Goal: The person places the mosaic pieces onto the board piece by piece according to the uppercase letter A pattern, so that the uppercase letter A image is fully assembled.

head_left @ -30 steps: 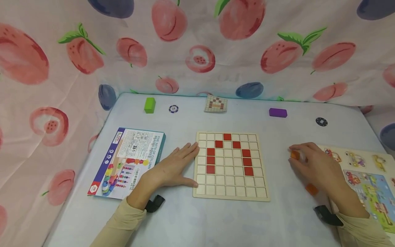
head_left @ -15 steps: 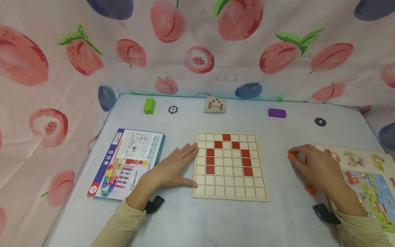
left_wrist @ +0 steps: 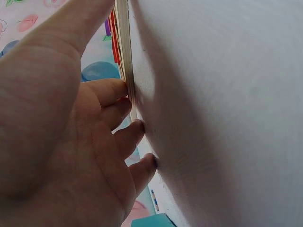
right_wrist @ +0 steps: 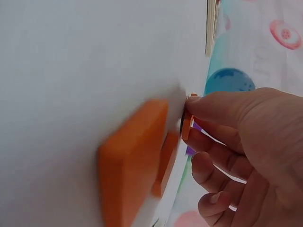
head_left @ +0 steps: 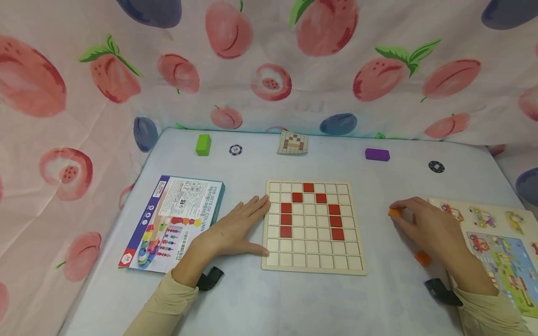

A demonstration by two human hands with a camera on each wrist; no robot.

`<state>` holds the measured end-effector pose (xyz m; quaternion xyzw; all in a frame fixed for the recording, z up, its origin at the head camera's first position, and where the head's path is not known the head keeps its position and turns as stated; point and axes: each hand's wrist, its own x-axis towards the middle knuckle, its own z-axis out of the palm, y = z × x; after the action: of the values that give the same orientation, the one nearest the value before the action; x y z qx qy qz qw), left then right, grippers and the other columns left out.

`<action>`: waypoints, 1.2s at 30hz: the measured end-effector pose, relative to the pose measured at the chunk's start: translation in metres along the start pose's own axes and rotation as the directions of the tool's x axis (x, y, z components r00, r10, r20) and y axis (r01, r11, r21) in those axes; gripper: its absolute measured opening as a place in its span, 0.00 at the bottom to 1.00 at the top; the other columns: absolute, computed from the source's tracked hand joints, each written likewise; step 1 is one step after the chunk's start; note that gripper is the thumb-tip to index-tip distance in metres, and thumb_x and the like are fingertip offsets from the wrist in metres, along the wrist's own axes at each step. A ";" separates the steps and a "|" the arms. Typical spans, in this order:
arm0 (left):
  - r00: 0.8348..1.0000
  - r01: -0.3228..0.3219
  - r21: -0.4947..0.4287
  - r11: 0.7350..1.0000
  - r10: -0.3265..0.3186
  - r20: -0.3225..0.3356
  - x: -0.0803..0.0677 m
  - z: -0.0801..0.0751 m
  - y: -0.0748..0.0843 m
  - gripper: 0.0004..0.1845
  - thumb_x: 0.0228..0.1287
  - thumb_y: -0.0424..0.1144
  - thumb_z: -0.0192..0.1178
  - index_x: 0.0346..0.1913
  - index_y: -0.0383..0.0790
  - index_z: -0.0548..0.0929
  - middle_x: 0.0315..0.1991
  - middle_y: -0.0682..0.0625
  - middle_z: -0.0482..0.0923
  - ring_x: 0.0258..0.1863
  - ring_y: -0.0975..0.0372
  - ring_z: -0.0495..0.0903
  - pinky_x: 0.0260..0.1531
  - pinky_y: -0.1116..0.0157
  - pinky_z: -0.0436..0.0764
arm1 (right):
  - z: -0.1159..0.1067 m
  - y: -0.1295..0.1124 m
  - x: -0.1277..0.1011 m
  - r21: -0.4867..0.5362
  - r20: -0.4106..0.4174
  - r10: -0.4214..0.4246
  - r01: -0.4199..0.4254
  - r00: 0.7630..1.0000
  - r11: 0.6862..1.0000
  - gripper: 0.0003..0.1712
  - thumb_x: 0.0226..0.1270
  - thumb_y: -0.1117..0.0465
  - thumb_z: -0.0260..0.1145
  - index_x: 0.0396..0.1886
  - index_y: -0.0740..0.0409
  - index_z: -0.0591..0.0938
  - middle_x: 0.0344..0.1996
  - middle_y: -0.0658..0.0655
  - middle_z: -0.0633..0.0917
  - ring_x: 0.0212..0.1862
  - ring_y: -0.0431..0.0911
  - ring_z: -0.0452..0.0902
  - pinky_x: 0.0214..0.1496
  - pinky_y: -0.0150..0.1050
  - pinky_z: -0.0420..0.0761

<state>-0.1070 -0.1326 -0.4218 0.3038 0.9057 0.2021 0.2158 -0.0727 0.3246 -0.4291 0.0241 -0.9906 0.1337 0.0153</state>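
Note:
A wooden grid board [head_left: 313, 266] lies in the middle of the table, with several red tiles [head_left: 287, 219] set in its cells as an arch. My left hand [head_left: 235, 228] lies flat on the table with straight fingers against the board's left edge [left_wrist: 127, 71]. To the right of the board, my right hand [head_left: 424, 225] pinches a small orange tile [head_left: 394, 213] between thumb and fingers [right_wrist: 222, 113] just above the table. A second orange tile [head_left: 422, 258] lies on the table beside that wrist, large and blurred [right_wrist: 135, 161] in the right wrist view.
A blue toy box [head_left: 174, 219] lies left of my left hand. At the back stand a green block [head_left: 203, 144], a poker chip [head_left: 235, 150], a pattern card [head_left: 293, 142], a purple block [head_left: 377, 154] and a dark chip [head_left: 436, 166]. A vehicle puzzle board [head_left: 500, 242] sits at the right edge.
My right hand has edged slightly left with the orange tile pinched in it. The left hand and the board have stayed still.

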 end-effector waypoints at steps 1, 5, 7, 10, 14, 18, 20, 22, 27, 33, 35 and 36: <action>1.000 0.000 0.000 1.000 0.000 0.001 0.000 0.000 0.000 0.63 0.59 0.61 0.77 0.87 0.41 0.51 0.90 0.49 0.41 0.90 0.51 0.41 0.89 0.45 0.47 | 0.000 -0.003 0.001 0.007 0.009 0.001 -0.001 1.000 1.000 0.18 0.69 0.54 0.76 0.55 0.54 0.89 0.52 0.65 0.88 0.30 0.50 0.77 0.24 0.39 0.72; 1.000 -0.002 -0.003 1.000 0.002 0.000 0.000 0.000 -0.001 0.64 0.58 0.61 0.78 0.87 0.41 0.51 0.90 0.49 0.41 0.90 0.51 0.42 0.89 0.44 0.48 | 0.000 -0.018 0.007 0.034 0.047 -0.016 0.014 0.999 0.999 0.18 0.70 0.55 0.75 0.56 0.54 0.88 0.56 0.65 0.88 0.52 0.62 0.85 0.43 0.56 0.87; 1.000 -0.001 -0.003 1.000 0.001 0.002 0.000 0.000 -0.001 0.64 0.58 0.61 0.77 0.87 0.41 0.51 0.90 0.49 0.41 0.90 0.51 0.41 0.89 0.44 0.47 | 0.001 -0.027 0.009 0.042 0.037 -0.047 0.045 0.998 0.998 0.16 0.70 0.55 0.74 0.55 0.52 0.89 0.56 0.62 0.89 0.51 0.60 0.86 0.44 0.57 0.87; 1.000 -0.001 0.000 1.000 0.001 0.004 0.000 0.000 -0.001 0.64 0.59 0.61 0.77 0.87 0.41 0.51 0.90 0.50 0.41 0.90 0.51 0.41 0.89 0.44 0.47 | 0.002 -0.042 0.012 0.060 0.018 -0.097 0.096 0.995 0.994 0.15 0.69 0.56 0.75 0.54 0.50 0.89 0.54 0.58 0.90 0.51 0.58 0.87 0.44 0.55 0.87; 1.000 -0.003 0.004 1.000 0.003 0.001 0.000 0.000 -0.001 0.63 0.59 0.61 0.77 0.87 0.41 0.51 0.90 0.49 0.41 0.90 0.51 0.41 0.89 0.44 0.48 | 0.005 -0.062 0.016 0.083 0.012 -0.152 0.150 0.988 0.985 0.14 0.70 0.56 0.74 0.53 0.49 0.89 0.53 0.55 0.91 0.53 0.55 0.88 0.46 0.55 0.88; 1.000 -0.002 0.005 1.000 0.002 0.003 0.000 0.000 -0.001 0.64 0.59 0.62 0.77 0.87 0.41 0.51 0.90 0.49 0.41 0.90 0.51 0.42 0.89 0.44 0.48 | 0.008 -0.083 0.020 0.092 0.040 -0.182 0.177 0.983 0.980 0.15 0.69 0.56 0.75 0.54 0.48 0.89 0.53 0.54 0.91 0.47 0.51 0.86 0.43 0.48 0.86; 1.000 0.002 0.006 1.000 -0.002 0.006 0.000 0.000 -0.001 0.64 0.59 0.62 0.77 0.87 0.41 0.51 0.90 0.49 0.41 0.90 0.51 0.41 0.89 0.44 0.48 | 0.011 -0.094 0.022 0.104 0.052 -0.210 0.204 0.976 0.973 0.15 0.68 0.56 0.75 0.54 0.49 0.89 0.53 0.53 0.91 0.44 0.48 0.85 0.40 0.44 0.84; 1.000 0.004 0.009 1.000 -0.005 0.007 0.000 0.000 -0.001 0.64 0.59 0.62 0.77 0.87 0.41 0.50 0.90 0.49 0.41 0.90 0.51 0.41 0.89 0.44 0.48 | 0.014 -0.105 0.024 0.116 0.061 -0.250 0.242 0.966 0.963 0.15 0.68 0.56 0.76 0.53 0.49 0.90 0.53 0.52 0.91 0.43 0.47 0.84 0.39 0.44 0.85; 1.000 -0.003 0.009 1.000 0.003 0.000 0.000 0.000 -0.002 0.63 0.59 0.61 0.77 0.87 0.40 0.51 0.90 0.48 0.42 0.90 0.50 0.42 0.88 0.44 0.49 | 0.024 -0.131 0.026 0.124 0.061 -0.337 0.328 0.940 0.937 0.12 0.67 0.53 0.78 0.49 0.45 0.90 0.52 0.51 0.91 0.46 0.45 0.86 0.43 0.47 0.89; 1.000 0.003 0.015 1.000 -0.003 0.004 0.000 0.001 -0.001 0.63 0.59 0.62 0.77 0.87 0.42 0.51 0.90 0.50 0.41 0.90 0.51 0.42 0.89 0.45 0.48 | 0.032 -0.157 0.031 0.141 0.092 -0.407 0.393 0.909 0.909 0.09 0.67 0.53 0.77 0.46 0.44 0.92 0.48 0.47 0.92 0.52 0.46 0.88 0.48 0.48 0.90; 1.000 0.004 0.019 1.000 -0.004 0.006 0.000 0.000 -0.001 0.63 0.59 0.63 0.76 0.87 0.42 0.51 0.90 0.50 0.41 0.90 0.52 0.41 0.89 0.45 0.48 | 0.034 -0.164 0.033 0.138 0.108 -0.419 0.403 0.902 0.904 0.09 0.67 0.53 0.77 0.46 0.44 0.92 0.47 0.46 0.92 0.54 0.47 0.88 0.50 0.49 0.90; 1.000 0.005 0.020 1.000 -0.006 0.007 0.001 0.000 -0.001 0.63 0.59 0.63 0.76 0.87 0.43 0.51 0.90 0.50 0.41 0.90 0.52 0.41 0.89 0.46 0.47 | 0.035 -0.166 0.033 0.135 0.114 -0.421 0.405 0.900 0.904 0.09 0.67 0.53 0.77 0.46 0.44 0.92 0.46 0.45 0.92 0.54 0.46 0.88 0.49 0.48 0.90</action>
<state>-0.1076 -0.1327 -0.4224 0.3041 0.9077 0.1916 0.2164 -0.0981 0.1536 -0.4180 0.2440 -0.9527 0.1788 -0.0279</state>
